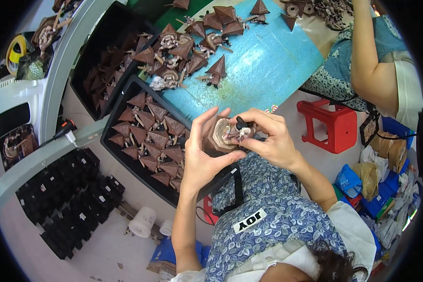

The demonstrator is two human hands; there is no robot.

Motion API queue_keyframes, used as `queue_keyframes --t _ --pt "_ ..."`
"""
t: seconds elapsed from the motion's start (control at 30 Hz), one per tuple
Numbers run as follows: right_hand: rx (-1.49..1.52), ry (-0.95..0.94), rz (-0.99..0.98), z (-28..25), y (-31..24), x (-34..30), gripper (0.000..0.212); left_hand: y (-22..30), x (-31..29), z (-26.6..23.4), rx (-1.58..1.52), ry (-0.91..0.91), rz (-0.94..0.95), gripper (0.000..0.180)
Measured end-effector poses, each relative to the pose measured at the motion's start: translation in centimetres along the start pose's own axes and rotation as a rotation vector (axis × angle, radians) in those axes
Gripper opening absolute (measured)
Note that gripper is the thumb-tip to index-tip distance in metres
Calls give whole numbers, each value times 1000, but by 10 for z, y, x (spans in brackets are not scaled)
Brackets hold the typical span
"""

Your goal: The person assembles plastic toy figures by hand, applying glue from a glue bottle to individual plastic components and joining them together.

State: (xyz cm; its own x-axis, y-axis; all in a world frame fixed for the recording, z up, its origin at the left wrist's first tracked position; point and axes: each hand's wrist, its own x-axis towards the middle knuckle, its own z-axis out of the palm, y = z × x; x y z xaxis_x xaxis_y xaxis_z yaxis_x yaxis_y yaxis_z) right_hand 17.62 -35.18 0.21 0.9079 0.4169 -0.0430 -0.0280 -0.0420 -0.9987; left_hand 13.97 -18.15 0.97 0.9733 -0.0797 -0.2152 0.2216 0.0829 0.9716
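My left hand (pixel 198 152) is curled round a brown, angular figurine piece (pixel 218 135) whose tan, ringed face is turned up. From the other side, the thumb and fingers of my right hand (pixel 276 141) pinch a small pinkish figure with a black top (pixel 242 129) against that face. Whether the two parts are joined, I cannot tell. Below my left hand, a black tray (pixel 115 152) holds many brown pyramid-topped figurines (pixel 148 160). More such figurines (pixel 216 68) lie on the blue work surface (pixel 249 66) beyond my hands.
A second black bin (pixel 87 70) of brown pieces stands at the far left. Stacked black trays (pixel 63 197) and a white bucket (pixel 142 222) are on the floor. At right are a red stool (pixel 331 127), a co-worker's arm (pixel 365 61) and piled bags (pixel 362 181).
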Motion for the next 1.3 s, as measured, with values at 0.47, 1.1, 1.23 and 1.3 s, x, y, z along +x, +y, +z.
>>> queue_keyframes --t 0.47,1.1,1.23,1.3 --pt "86 201 -24 -33 -25 -4 29 -28 -18 -11 -283 -92 -251 81" --pt "136 159 366 1 -27 -25 30 -28 -8 56 -1820 269 -519 29" --pt "194 175 342 0 -23 -24 27 -25 -5 65 -1897 320 -508 33" --pt "198 116 395 -4 -28 -23 20 -26 -5 66 -1967 340 -503 34"
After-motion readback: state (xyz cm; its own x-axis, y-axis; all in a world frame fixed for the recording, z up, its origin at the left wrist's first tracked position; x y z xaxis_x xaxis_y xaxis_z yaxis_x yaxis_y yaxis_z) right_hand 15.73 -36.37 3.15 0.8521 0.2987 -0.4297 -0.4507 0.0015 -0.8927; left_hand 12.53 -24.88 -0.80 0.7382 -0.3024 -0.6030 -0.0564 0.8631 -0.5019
